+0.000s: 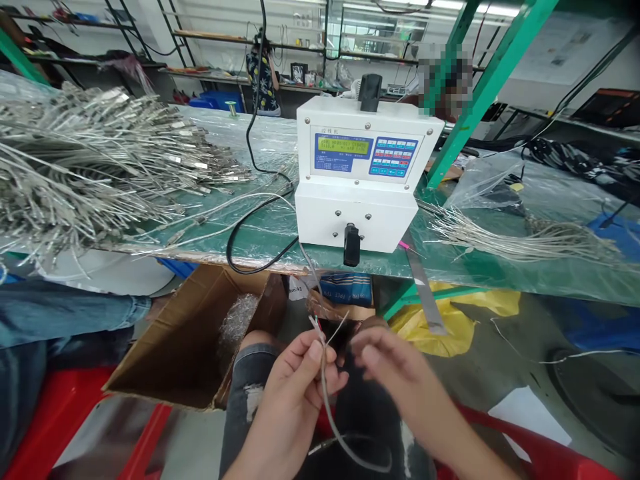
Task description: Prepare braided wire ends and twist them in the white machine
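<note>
Over my lap, my left hand (300, 373) pinches a thin grey cable (327, 403) near its stripped end. Small split wires (316, 323) stick up past the fingertips, one of them reddish. From there the cable loops down over my legs. My right hand (393, 363) is just to the right, its fingers bent and smeared by motion; whether it holds anything is unclear. Beyond both hands, a white machine (357, 217) with a display, a keypad and a black front chuck (351, 245) stands on the bench.
A big heap of grey cables (100, 153) covers the bench's left side; another bundle (500, 233) lies right. A metal ruler (425, 293) overhangs the edge. Below are an open cardboard box (170, 340) and a yellow bag (445, 333). Someone's jeans-clad leg (65, 313) is at left.
</note>
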A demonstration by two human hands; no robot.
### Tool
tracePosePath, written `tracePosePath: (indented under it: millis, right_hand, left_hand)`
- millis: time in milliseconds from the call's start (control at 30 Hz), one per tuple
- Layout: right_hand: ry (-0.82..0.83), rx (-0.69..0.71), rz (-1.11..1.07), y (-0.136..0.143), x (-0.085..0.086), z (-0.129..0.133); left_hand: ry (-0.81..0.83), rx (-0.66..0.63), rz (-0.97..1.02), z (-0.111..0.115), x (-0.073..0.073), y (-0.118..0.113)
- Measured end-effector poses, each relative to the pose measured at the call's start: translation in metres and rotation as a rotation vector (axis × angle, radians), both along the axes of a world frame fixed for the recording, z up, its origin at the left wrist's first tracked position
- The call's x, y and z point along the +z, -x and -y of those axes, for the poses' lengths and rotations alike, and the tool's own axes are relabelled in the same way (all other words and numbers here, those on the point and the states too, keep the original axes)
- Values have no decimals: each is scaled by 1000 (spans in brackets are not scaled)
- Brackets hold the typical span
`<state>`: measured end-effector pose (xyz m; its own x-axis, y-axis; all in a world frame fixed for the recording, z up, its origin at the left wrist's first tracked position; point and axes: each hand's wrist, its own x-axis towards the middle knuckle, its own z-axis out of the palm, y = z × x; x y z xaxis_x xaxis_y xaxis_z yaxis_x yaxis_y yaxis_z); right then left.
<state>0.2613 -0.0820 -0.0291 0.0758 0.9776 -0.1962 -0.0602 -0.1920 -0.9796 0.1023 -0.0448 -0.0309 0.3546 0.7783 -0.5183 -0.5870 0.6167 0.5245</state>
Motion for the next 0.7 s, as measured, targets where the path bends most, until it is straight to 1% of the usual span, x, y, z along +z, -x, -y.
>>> tracePosePath:
  millis: [33,67,100,167,233,333,400,533,633,700]
  right_hand:
    - [21,84,-13,7,-2,3]
    - [21,131,-19,13,-4,6]
    - [3,145,-17,17,-5,7]
    - [-74,103,10,22,-3,6]
    - [-128,94,43,21,2,1]
    - [-130,124,133,16,11,-6]
    - [-133,114,221,13,14,-9]
    - [-205,73,375,12,14,-7]
    - [-228,69,389,13,13,-5]
    - [-203,70,321,14,14,-4]
  left_hand:
    - [-15,8,3,0,0,-1]
    - [-38,12,-3,0,0,-1]
    - [-67,10,-14,0,-1,-2]
    - [-128,-9,-60,1,-1,-4]
    - [-171,-36,-109,3,-2,-5]
    - [-190,-73,-149,6,-4,-6]
    - [-211,-97,-183,8,-6,-4]
    - [-340,-123,-350,11,-11,0]
    - [-406,-86,-473,11,-13,2]
    - [-417,-76,-495,10,-13,3]
